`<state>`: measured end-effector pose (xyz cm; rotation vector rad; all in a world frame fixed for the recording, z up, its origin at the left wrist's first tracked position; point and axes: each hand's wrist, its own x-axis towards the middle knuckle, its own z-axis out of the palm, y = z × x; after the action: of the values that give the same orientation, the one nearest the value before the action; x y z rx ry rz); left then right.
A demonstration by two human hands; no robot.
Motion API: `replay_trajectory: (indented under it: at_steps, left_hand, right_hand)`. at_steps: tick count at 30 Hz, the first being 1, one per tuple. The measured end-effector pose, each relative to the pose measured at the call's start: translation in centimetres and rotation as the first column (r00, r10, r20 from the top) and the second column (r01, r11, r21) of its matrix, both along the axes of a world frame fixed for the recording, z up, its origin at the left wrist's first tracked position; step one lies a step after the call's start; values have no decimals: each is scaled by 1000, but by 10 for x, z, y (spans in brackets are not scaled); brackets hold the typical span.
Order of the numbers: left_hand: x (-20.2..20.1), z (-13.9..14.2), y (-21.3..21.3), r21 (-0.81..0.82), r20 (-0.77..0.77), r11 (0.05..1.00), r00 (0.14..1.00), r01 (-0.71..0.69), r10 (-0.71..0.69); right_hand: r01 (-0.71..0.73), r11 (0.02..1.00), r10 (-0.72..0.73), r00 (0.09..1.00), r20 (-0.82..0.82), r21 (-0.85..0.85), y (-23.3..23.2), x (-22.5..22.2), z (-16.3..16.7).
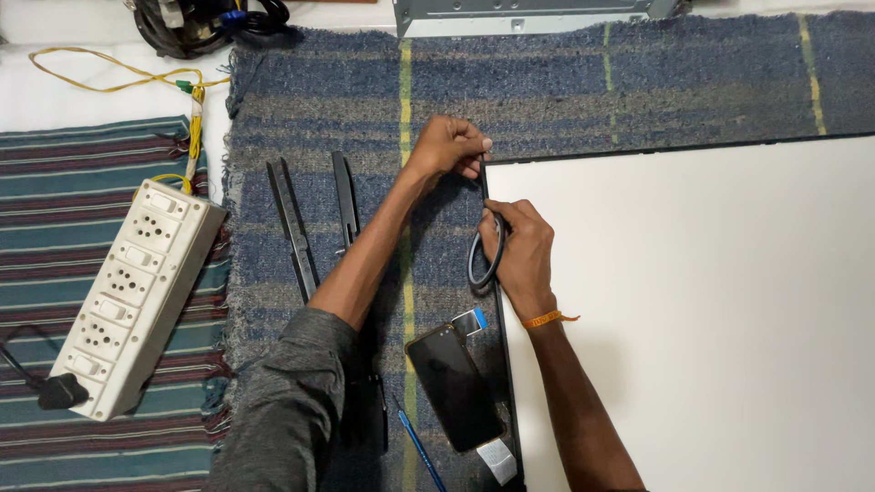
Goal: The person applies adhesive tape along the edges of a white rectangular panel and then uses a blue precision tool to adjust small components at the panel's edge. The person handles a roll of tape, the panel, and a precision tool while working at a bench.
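Observation:
A large white flat panel (693,310) with a thin black frame lies on a blue-grey woven cloth (565,82). My left hand (447,146) pinches the panel's top-left corner. My right hand (521,251) rests on the panel's left edge and grips a thin black loop (479,264) that bends out from that edge over the cloth. An orange band circles my right wrist.
Two black strips (293,228) lie on the cloth left of my arm. A dark phone (453,387), a blue ribbon tab (470,321) and a blue pen (421,451) sit below. A white power strip (137,296) rests on a striped cloth at left; yellow wire (118,82) and a metal chassis (519,16) lie behind.

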<state>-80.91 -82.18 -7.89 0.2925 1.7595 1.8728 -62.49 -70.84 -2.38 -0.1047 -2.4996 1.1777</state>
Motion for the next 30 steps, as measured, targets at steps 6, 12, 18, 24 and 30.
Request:
replay_trajectory:
  at_steps: [6,12,18,24,30]
  left_hand:
    - [3,-4,-1,-22,-41,999,999,-36,35]
    - [10,-7,-5,53,-60,997,996,-55,58]
    - [20,-7,-11,-40,-17,996,997,-76,75]
    - [27,-11,-13,-77,-6,997,1000,13,-14]
    - [22,-18,-13,-52,-9,998,1000,29,-30]
  right_hand:
    - [-19,999,19,1000,18,-32,2,-2,-5]
    - [-15,999,16,1000,14,-31,1,-2,-5]
    - [1,1000,1,999,46,-31,0,-4,-5]
    - [-6,999,7,1000,14,-39,0,-3,-5]
    - [9,999,-7,999,32,-53,-1,-3,-7]
